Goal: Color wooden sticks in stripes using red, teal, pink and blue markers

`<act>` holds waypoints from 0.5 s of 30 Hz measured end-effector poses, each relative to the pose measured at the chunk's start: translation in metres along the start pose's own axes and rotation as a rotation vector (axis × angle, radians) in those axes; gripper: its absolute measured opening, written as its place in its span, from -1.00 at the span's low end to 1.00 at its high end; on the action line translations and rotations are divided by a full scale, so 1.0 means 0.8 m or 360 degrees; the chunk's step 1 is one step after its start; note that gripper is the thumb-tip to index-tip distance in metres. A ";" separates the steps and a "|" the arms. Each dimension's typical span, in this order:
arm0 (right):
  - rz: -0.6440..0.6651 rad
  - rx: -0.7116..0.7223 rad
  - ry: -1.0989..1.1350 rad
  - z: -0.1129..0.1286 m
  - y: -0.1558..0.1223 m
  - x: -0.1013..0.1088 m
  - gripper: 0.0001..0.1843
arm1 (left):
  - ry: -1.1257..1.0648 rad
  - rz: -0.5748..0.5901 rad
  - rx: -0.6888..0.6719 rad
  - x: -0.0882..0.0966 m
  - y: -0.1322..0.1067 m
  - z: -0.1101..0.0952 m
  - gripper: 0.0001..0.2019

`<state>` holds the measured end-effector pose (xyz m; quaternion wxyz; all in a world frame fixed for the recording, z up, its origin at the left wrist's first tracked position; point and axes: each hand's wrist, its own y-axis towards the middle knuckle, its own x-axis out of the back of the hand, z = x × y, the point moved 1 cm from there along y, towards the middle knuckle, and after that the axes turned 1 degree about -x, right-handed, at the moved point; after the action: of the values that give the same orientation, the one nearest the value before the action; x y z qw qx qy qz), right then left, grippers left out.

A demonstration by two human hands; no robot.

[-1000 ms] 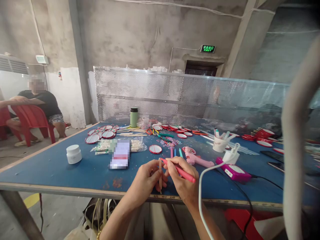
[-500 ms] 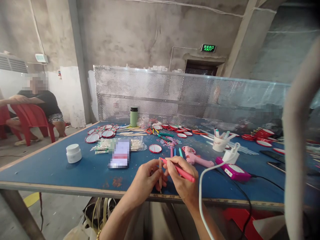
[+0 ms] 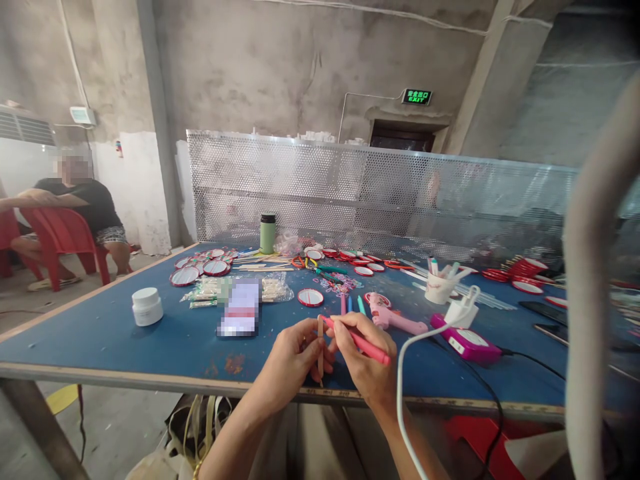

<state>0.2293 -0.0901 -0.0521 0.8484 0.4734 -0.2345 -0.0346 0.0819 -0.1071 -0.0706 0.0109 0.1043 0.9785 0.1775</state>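
Observation:
My left hand [image 3: 299, 350] pinches a thin flat wooden stick [image 3: 321, 353] and holds it upright above the table's front edge. A pinkish-red marker pen [image 3: 369, 348] is gripped in my right hand [image 3: 367, 350], its tip at the top end of the stick. Just beyond my hands lie several coloured pens, among them a green pen [image 3: 361, 305], and a round red-rimmed mirror [image 3: 311, 297]. A pink glue gun [image 3: 397, 320] rests to the right of them.
On the blue table [image 3: 185, 353] are a white jar [image 3: 147, 307], a phone [image 3: 240, 307], a green bottle [image 3: 267, 233], a paper cup with pens [image 3: 440, 287] and a purple power strip [image 3: 466, 341]. A white cable [image 3: 401, 393] hangs beside my right forearm. Someone sits far left.

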 end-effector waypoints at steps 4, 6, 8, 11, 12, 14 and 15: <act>0.0008 -0.0007 0.0023 -0.002 0.000 0.000 -0.82 | 0.0007 0.0005 -0.0001 -0.001 -0.001 -0.003 -0.67; -0.0015 -0.0017 0.0011 -0.003 -0.001 0.000 -0.83 | -0.0002 0.0005 -0.0008 -0.001 -0.001 -0.005 -0.67; -0.0014 -0.0013 0.0008 -0.004 -0.001 0.000 -0.84 | -0.0019 0.0009 -0.0015 -0.002 -0.001 -0.005 -0.68; -0.0003 -0.0008 0.0015 -0.002 -0.001 0.000 -0.84 | -0.0013 0.0005 -0.0012 -0.002 -0.002 -0.005 -0.70; 0.0003 -0.0006 0.0010 -0.002 -0.001 0.000 -0.84 | -0.0002 0.0005 -0.0007 -0.002 -0.002 -0.004 -0.70; 0.0011 -0.0003 -0.0003 -0.001 -0.001 0.000 -0.84 | 0.0015 0.0005 0.0001 -0.002 -0.001 -0.003 -0.71; 0.0011 -0.0001 -0.0003 -0.001 -0.001 0.000 -0.84 | 0.0019 0.0009 0.0002 -0.002 -0.001 -0.003 -0.71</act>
<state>0.2301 -0.0896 -0.0531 0.8484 0.4722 -0.2370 -0.0322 0.0830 -0.1092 -0.0689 0.0045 0.1061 0.9784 0.1775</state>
